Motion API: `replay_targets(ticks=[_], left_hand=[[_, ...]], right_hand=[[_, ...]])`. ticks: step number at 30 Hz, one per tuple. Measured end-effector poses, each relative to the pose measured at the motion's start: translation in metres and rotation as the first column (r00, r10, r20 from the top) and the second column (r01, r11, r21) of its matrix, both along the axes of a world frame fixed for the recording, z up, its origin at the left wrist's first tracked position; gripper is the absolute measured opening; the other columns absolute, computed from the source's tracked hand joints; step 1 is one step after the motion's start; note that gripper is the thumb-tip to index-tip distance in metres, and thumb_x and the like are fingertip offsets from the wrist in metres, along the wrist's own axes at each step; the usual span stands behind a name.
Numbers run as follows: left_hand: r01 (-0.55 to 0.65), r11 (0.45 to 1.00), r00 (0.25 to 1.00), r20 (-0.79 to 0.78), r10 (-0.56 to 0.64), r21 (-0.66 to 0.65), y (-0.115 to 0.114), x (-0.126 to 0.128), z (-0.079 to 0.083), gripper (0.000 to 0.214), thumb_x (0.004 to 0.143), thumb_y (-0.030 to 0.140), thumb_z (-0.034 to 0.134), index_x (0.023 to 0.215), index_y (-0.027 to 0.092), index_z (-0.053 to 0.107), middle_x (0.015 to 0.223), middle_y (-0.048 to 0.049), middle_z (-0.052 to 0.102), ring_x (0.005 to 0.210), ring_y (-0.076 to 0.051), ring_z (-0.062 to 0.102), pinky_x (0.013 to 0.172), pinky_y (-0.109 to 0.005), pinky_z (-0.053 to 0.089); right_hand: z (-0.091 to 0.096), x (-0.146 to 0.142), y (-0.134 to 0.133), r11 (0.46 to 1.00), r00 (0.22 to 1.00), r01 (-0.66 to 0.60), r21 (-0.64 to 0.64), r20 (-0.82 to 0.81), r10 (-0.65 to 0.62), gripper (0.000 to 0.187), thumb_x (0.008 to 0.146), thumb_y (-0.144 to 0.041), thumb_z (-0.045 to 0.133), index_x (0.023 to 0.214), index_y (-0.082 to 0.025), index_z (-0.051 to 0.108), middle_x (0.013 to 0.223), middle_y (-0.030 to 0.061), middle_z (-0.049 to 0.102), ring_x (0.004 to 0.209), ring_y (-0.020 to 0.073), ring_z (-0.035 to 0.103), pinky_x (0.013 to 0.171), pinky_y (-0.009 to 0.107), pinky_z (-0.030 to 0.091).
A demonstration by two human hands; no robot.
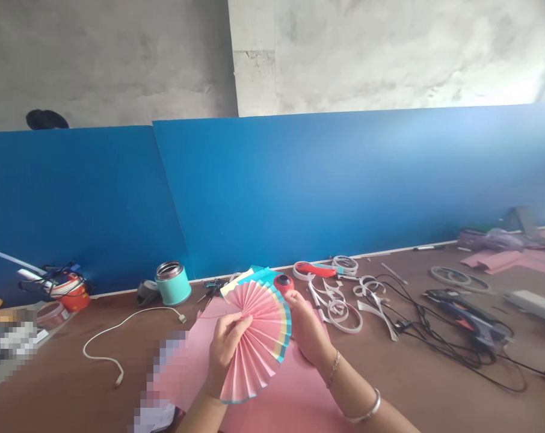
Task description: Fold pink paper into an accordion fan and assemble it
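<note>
A pleated paper fan [266,319], pink with a yellow and blue rim, is spread in a wide arc in front of me. My left hand [227,340] pinches its gathered centre between thumb and fingers. At the fan's upper right edge is my right hand [306,328], its thumb and fingertips closed at the rim; the exact contact is partly hidden. Pink paper sheets [195,355] lie on the table beneath both hands. Just behind the fan are blue and yellow paper [240,282] and a round red object with a dark centre [283,281].
On the brown table [119,397], a teal cup [172,285] and white cable [103,328] stand left. Curled white strips [340,307], a red-handled tool [315,269], black cords [435,337] and a glue gun [468,319] lie right. A blue partition [299,192] closes the back.
</note>
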State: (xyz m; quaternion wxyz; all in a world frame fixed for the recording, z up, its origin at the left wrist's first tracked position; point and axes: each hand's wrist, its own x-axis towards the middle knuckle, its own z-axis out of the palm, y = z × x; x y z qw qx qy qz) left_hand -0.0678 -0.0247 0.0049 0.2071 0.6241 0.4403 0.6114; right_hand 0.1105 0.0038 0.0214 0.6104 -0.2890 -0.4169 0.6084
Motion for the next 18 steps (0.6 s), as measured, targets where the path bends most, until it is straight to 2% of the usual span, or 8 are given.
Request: replay_targets(ticks=[2,4,7,10,13,15,17,18], left_hand=[[-0.028,0.999,0.998,-0.052,0.030,0.046,0.002,-0.003,-0.001,0.040,0.087,0.050,0.043,0.095,0.026,0.074,0.101,-0.0081,0.063,0.102,-0.023,0.059,0.094,-0.036,0.046],[-0.032,0.996,0.994,-0.100,0.040,0.081,0.004,-0.004,-0.004,0.040,0.088,0.049,0.042,0.096,0.026,0.074,0.101,-0.0084,0.063,0.101,-0.023,0.060,0.093,-0.036,0.046],[-0.015,0.991,0.986,-0.165,0.037,0.130,0.007,-0.005,-0.009,0.038,0.089,0.047,0.042,0.099,0.026,0.073,0.103,-0.0081,0.063,0.100,-0.023,0.060,0.093,-0.037,0.046],[0.014,0.982,0.980,-0.198,0.025,0.190,0.007,-0.005,-0.011,0.036,0.091,0.042,0.040,0.102,0.027,0.071,0.107,-0.0078,0.062,0.103,-0.022,0.059,0.094,-0.036,0.046],[0.019,0.973,0.990,-0.142,0.015,0.230,0.009,-0.005,-0.008,0.036,0.091,0.040,0.040,0.107,0.026,0.068,0.112,-0.0096,0.060,0.109,-0.023,0.056,0.095,-0.037,0.045],[-0.011,0.990,0.999,-0.029,0.016,0.138,0.012,-0.005,-0.002,0.034,0.088,0.041,0.045,0.106,0.022,0.068,0.110,-0.0112,0.062,0.106,-0.024,0.058,0.089,-0.037,0.049],[0.035,0.995,0.992,0.128,-0.023,-0.089,0.015,-0.005,0.005,0.034,0.084,0.045,0.052,0.099,0.018,0.067,0.097,-0.0108,0.066,0.089,-0.022,0.064,0.074,-0.033,0.053],[0.111,0.970,0.975,0.211,-0.064,-0.219,0.016,-0.005,0.008,0.037,0.082,0.048,0.054,0.096,0.017,0.067,0.089,-0.0094,0.067,0.078,-0.021,0.064,0.065,-0.030,0.053]], right_hand=[[0.003,0.006,0.001,0.999,0.997,0.016,0.039,0.076,-0.019,0.028,0.081,-0.050,0.054,0.095,-0.026,0.054,0.089,0.0013,0.065,0.078,0.0188,0.059,0.071,0.031,0.045],[0.007,0.011,0.000,0.996,0.984,-0.030,0.084,0.178,0.015,0.031,0.076,-0.046,0.063,0.099,-0.026,0.055,0.091,0.0011,0.065,0.082,0.0193,0.059,0.073,0.031,0.045],[0.010,0.016,-0.001,0.991,0.958,-0.078,0.106,0.282,0.045,0.029,0.072,-0.039,0.070,0.093,-0.022,0.061,0.089,0.0030,0.066,0.081,0.0191,0.059,0.073,0.031,0.045],[0.007,0.018,0.002,0.995,0.933,-0.006,0.102,0.359,-0.031,0.025,0.072,-0.040,0.070,0.083,-0.018,0.067,0.082,0.0043,0.066,0.076,0.0180,0.058,0.071,0.031,0.044],[0.001,0.020,0.009,0.987,0.920,0.074,0.141,0.372,-0.122,0.025,0.072,-0.041,0.070,0.080,-0.017,0.069,0.079,0.0047,0.067,0.075,0.0182,0.058,0.070,0.032,0.045],[-0.002,0.023,0.014,0.977,0.910,0.125,0.174,0.372,-0.183,0.025,0.071,-0.042,0.070,0.079,-0.018,0.070,0.081,0.0052,0.068,0.077,0.0188,0.058,0.072,0.032,0.045],[-0.004,0.026,0.016,0.967,0.890,0.160,0.199,0.394,-0.229,0.025,0.072,-0.042,0.069,0.079,-0.018,0.071,0.081,0.0055,0.068,0.077,0.0190,0.058,0.072,0.032,0.045],[-0.004,0.027,0.017,0.964,0.878,0.164,0.210,0.415,-0.240,0.025,0.073,-0.042,0.068,0.079,-0.018,0.071,0.081,0.0054,0.068,0.076,0.0189,0.058,0.071,0.032,0.045]])
